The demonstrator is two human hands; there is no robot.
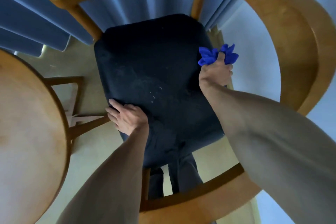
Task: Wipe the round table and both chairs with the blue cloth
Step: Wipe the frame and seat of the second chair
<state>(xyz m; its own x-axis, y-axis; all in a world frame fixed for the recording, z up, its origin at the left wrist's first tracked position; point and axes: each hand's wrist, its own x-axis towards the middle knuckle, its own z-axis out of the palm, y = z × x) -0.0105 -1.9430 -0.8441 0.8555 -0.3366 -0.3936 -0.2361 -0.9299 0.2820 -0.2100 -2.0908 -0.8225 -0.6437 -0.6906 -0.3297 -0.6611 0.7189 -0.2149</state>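
A view from above looks straight down onto a wooden chair (300, 45) with a curved back and arm rail that wraps around the top and right of the picture. Its seat (154, 71) is dark navy, with a few small pale specks near the middle.

The right hand (216, 72) reaches in from the lower right, over the seat's right edge. Its fingers are clenched around a bunched blue cloth (209, 56), which sticks out above the knuckles in crumpled folds. Whether the cloth touches the seat cannot be told.

The left hand (127, 118) comes in from the bottom and rests flat on the front left corner of the seat, fingers relaxed and spread along the edge, holding nothing.

The round table (27, 123), in light wood, fills the left side, just beside the chair. Under its rim, dark wooden bars (85, 127) show against a pale floor (87, 154). Blue curtains (36, 9) hang in folds behind the chair at the top left, and a pale wall (251, 42) shows at the right.
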